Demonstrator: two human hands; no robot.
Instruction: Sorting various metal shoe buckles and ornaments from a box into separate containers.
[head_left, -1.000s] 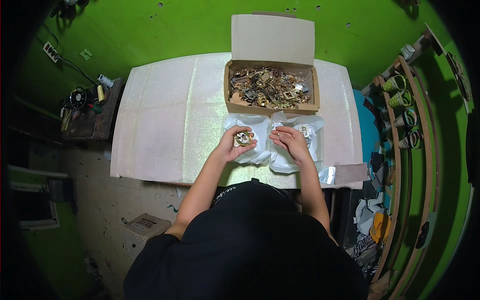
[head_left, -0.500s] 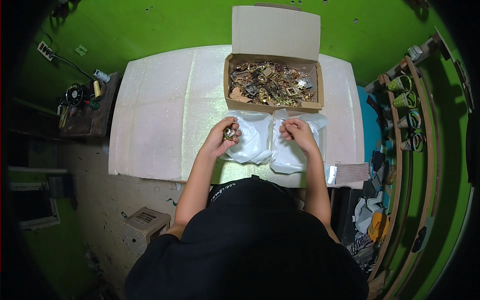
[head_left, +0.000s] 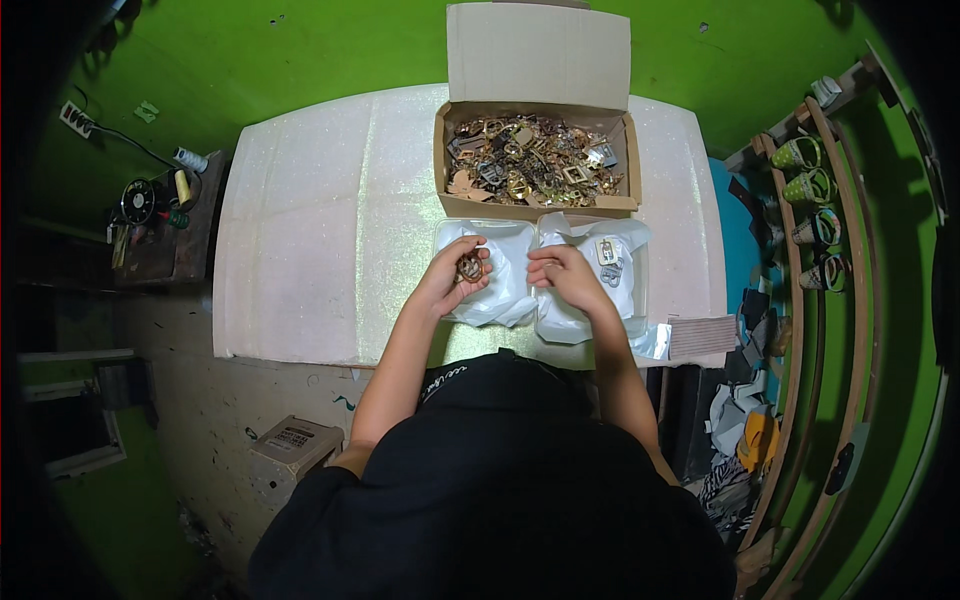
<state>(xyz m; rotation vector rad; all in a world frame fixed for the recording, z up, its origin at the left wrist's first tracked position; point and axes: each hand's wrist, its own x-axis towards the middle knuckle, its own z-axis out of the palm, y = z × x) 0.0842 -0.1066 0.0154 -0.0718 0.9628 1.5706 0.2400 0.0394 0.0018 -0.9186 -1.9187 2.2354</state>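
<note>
So the left hand [head_left: 447, 282] is curled around a small brass-coloured metal fitting [head_left: 469, 268], pinched between thumb and fingertips right over the left white plastic bag [head_left: 497, 280]. The piece is too small and blurry to say which way its long axis runs; it looks roughly round from up here. The right hand [head_left: 567, 278] is half closed with the fingers bent down onto the right white bag [head_left: 600, 300], gripping or pinching its bunched plastic; can't tell if anything else is in that hand. Both hands sit close together, near the front edge of the tabletop [head_left: 320, 240], a bit right of centre.

A couple of small silvery and gold fittings [head_left: 607, 258] lie on top of the right bag, just beside the right hand, toward the right edge. Straight behind the bags, touching them, is an open cardboard box [head_left: 537, 205] at the back edge, flap standing up, packed with mixed gold and silver hardware [head_left: 530, 165]. The box's long side runs left to right along the tabletop. The tabletop has a pale, sparkly covering.
</note>
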